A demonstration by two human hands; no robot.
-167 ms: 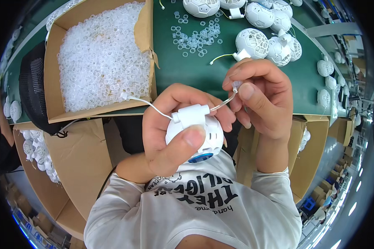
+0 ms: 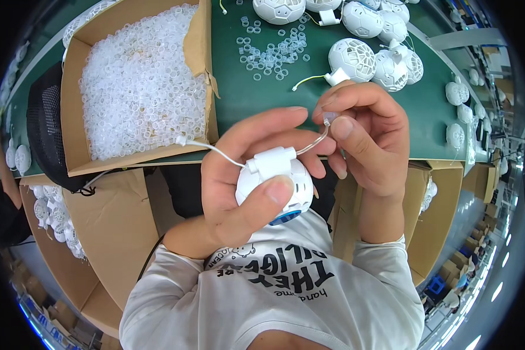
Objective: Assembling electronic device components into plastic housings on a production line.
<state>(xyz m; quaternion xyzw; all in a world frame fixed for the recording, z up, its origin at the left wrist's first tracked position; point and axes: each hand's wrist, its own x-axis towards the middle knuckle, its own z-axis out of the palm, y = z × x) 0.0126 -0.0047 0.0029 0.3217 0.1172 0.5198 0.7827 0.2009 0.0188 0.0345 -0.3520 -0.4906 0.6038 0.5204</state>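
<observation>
Held at chest height, a white ball-shaped plastic casing (image 2: 302, 189) with a blue round part at its bottom lies in my left hand (image 2: 219, 201). My left thumb presses on it, while the index finger stretches out away from it. On top of the casing sits a white cylindrical piece (image 2: 271, 162). A white cable (image 2: 216, 150) leaves it leftward and ends in a small plug. From the other side, a thin clear-sheathed wire (image 2: 315, 143) runs to my right hand (image 2: 370, 140), whose thumb and index finger pinch a small clear plastic ring (image 2: 329, 116) at the wire's end.
A cardboard box (image 2: 71, 122) full of clear rings stands on the green table (image 2: 245, 105), with loose rings (image 2: 277, 55) beside it. Several white openwork balls (image 2: 353, 60) lie at the back right. A black mesh bag (image 2: 44, 116) is at left. Cardboard boxes (image 2: 108, 216) flank me below.
My left index and middle fingers have lifted and straightened away from the wire. The casing has tilted slightly and shifted a little. My right hand keeps its pinch, nearly still.
</observation>
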